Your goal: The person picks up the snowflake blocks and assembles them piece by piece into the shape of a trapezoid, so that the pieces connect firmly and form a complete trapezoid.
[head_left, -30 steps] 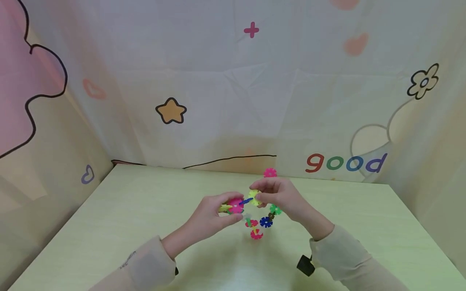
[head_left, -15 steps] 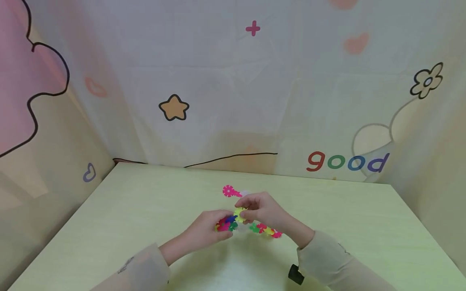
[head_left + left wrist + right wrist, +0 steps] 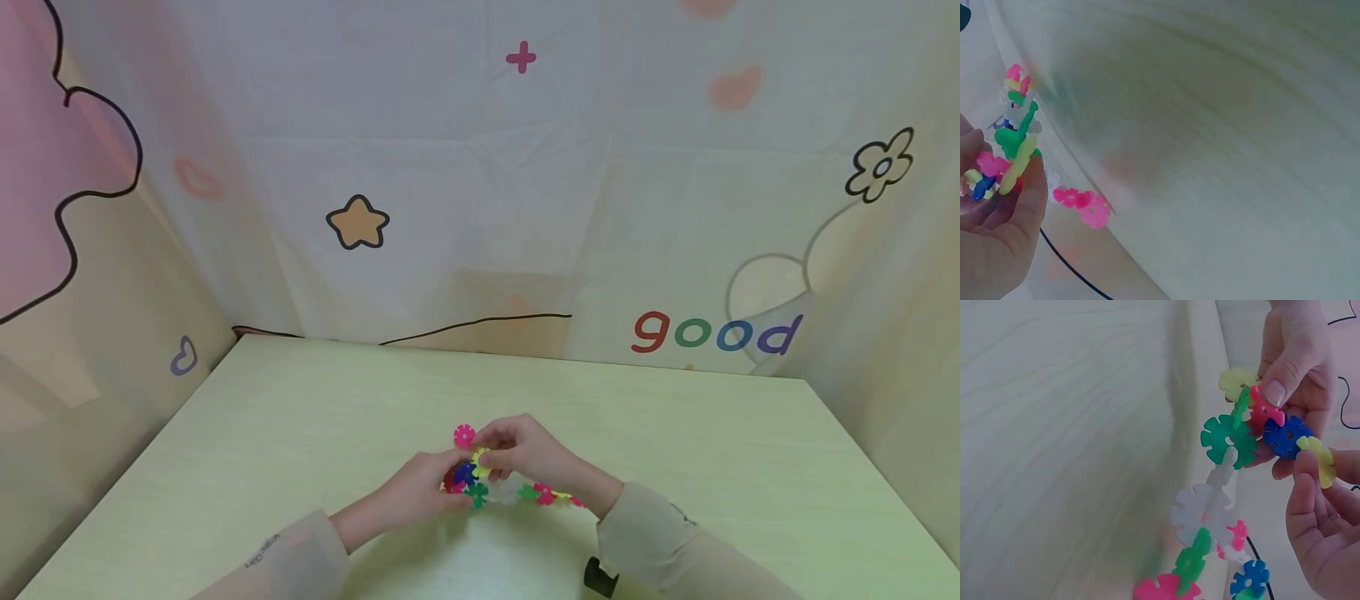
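Observation:
Notched plastic snowflake discs are slotted together into a colourful chain. My left hand (image 3: pixel 408 493) holds the chain by a pink disc (image 3: pixel 1266 407), thumb on its face in the right wrist view. Beside it are a green disc (image 3: pixel 1229 440) and a blue disc (image 3: pixel 1287 437). My right hand (image 3: pixel 531 454) pinches a yellow disc (image 3: pixel 1318 461) between thumb and finger, and its edge meets the blue disc. How deep it sits in the slot I cannot tell. A white disc (image 3: pixel 1204 514) and further discs trail from the green one, partly behind my right hand in the head view.
Below my hands spreads a pale tabletop (image 3: pixel 300 417). A printed cloth backdrop (image 3: pixel 450 167) rises along its back and sides. A pink disc (image 3: pixel 464 436) at the chain's other end sticks out beyond my hands. A black wrist device (image 3: pixel 601 577) hangs under the right sleeve.
Both hands have come lower and nearer to me, the right one also leftward. The chain has swung round, its pink end now left of the right hand. Both grips have stayed.

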### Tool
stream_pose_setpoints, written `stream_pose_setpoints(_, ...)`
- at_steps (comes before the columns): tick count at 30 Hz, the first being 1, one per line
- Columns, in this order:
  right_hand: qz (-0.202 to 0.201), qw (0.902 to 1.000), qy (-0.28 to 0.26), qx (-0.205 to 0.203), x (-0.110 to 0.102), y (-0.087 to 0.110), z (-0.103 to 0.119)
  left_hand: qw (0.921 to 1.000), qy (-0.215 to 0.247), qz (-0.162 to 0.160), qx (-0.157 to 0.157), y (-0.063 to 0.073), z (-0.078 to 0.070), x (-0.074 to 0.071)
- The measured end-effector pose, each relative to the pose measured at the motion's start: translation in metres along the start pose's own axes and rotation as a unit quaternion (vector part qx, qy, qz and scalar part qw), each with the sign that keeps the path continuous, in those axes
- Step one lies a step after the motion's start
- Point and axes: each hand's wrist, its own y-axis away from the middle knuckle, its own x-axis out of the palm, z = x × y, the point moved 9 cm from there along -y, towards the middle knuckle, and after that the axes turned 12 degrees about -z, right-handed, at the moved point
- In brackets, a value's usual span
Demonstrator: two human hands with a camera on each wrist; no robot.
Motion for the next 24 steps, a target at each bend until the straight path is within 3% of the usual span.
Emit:
stream_pose_setpoints(12, 0.016, 0.9997, 0.005, 0.016, 0.016, 0.0, -0.01, 0.9984, 0.038, 0.023, -0.035, 0.001, 0.007, 0.009)
stream_pose_setpoints(24, 0.023, 0.9995, 0.021, 0.0, 0.012, -0.006, -0.007, 0.998, 0.044, -0.002, -0.045, 0.001, 0.013, 0.009)
